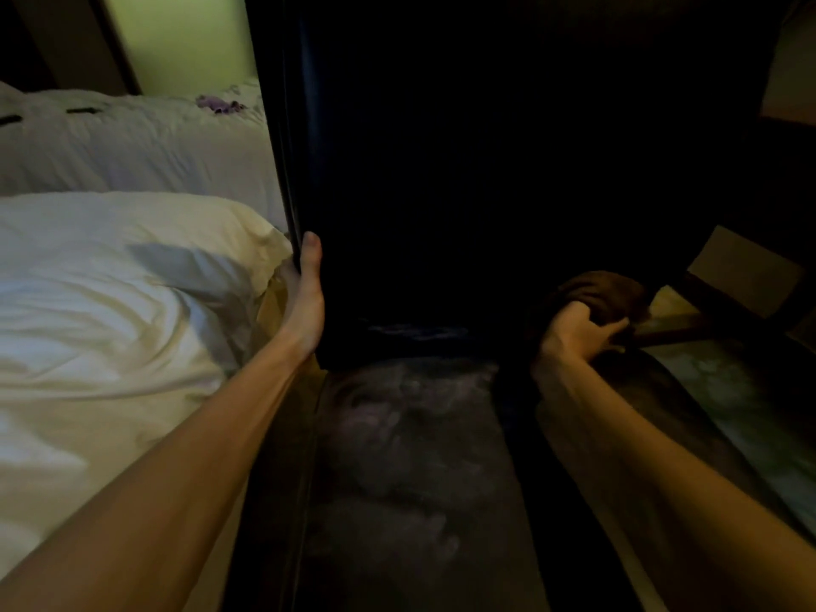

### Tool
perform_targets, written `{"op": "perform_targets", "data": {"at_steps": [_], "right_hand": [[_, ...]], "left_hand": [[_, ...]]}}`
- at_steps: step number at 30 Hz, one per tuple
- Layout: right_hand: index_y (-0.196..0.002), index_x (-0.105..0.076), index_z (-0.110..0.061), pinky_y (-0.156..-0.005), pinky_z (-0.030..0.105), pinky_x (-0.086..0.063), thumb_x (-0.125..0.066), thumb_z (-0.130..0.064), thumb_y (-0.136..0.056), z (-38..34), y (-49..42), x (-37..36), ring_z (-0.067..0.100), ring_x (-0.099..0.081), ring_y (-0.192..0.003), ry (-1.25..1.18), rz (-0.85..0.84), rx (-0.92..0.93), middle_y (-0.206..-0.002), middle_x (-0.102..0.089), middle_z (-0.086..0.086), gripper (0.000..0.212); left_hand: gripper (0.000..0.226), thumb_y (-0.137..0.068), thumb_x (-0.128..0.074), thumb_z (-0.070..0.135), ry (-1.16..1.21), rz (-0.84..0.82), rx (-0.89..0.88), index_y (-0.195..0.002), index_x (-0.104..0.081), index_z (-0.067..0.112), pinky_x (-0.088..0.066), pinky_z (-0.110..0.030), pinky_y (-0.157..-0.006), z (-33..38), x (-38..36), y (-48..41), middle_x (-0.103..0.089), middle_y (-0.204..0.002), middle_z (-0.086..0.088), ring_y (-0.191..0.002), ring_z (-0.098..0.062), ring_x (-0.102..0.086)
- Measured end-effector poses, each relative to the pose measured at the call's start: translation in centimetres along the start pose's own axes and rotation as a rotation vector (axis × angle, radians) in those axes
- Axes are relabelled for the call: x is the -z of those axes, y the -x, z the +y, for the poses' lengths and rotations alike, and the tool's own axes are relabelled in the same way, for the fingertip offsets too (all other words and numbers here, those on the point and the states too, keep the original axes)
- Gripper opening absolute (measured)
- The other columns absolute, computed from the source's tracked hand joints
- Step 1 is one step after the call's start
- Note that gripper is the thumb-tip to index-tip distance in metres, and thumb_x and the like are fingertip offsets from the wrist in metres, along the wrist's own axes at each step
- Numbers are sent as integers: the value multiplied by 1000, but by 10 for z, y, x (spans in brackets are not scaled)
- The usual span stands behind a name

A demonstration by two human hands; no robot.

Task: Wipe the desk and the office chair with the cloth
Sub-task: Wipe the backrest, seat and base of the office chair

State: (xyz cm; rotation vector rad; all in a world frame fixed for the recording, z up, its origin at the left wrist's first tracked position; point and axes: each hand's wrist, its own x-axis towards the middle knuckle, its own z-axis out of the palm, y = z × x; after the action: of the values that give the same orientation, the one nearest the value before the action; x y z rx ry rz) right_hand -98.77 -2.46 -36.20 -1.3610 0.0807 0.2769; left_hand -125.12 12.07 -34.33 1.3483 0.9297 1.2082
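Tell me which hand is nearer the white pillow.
Left. The left hand grips the chair's side edge right beside the white pillow; the right hand is across the chair.

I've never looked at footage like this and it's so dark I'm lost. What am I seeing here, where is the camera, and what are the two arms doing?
There is no machine here: the camera sits on a person's head and looks down at their own bare arms. The big dark shape in the middle is an office chair, with its worn seat below. The left hand grips the side edge of the backrest. The right hand is closed on a dark bunched cloth, pressed low near the chair's right side. On the left lies a bed with pale bedding. The rest is too dark to make out.
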Motion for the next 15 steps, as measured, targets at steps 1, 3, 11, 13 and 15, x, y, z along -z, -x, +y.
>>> {"op": "perform_targets", "data": {"at_steps": [1,3,11,13,15], "right_hand": [[-160,-17,-15,-117,35,-16,-47,-8,-97,3,17,-10,33,-19,-151,37,19,-5,-167,-9,17,69],[-159,-18,-11,-114,33,-11,-49,-7,-97,12,54,-29,31,-16,-152,83,-8,3,-165,-17,15,70],[-158,-18,-7,-112,40,-21,-53,-4,-93,40,162,-72,33,-27,-147,138,-169,-82,-163,-20,12,74],[-158,-20,-12,-112,44,-24,-53,-8,-92,44,187,-77,34,-31,-145,134,-197,-114,-163,-21,8,74],[-159,-19,-17,-112,46,-23,-51,-20,-91,50,211,-80,32,-30,-146,143,-272,-139,-164,-19,4,75]], "left_hand": [[127,-61,-46,102,-7,-12,1,-157,-32,20,-34,-44,-121,2,-1,2,-48,-154,-3,-139,-18,-48],[133,-56,-45,105,-24,-36,-10,-157,-30,20,-34,-38,-120,3,-1,3,-48,-152,-1,-138,-15,-49],[125,-69,-47,98,7,-80,5,-157,-28,12,-36,-53,-118,-1,2,5,-47,-153,-15,-139,-30,-49],[121,-71,-50,93,59,-91,19,-158,-26,12,-37,-53,-118,1,2,6,-47,-153,-14,-139,-29,-49],[120,-69,-54,91,89,-96,36,-156,-29,13,-37,-53,-118,2,2,6,-50,-151,-12,-137,-27,-51]]}}
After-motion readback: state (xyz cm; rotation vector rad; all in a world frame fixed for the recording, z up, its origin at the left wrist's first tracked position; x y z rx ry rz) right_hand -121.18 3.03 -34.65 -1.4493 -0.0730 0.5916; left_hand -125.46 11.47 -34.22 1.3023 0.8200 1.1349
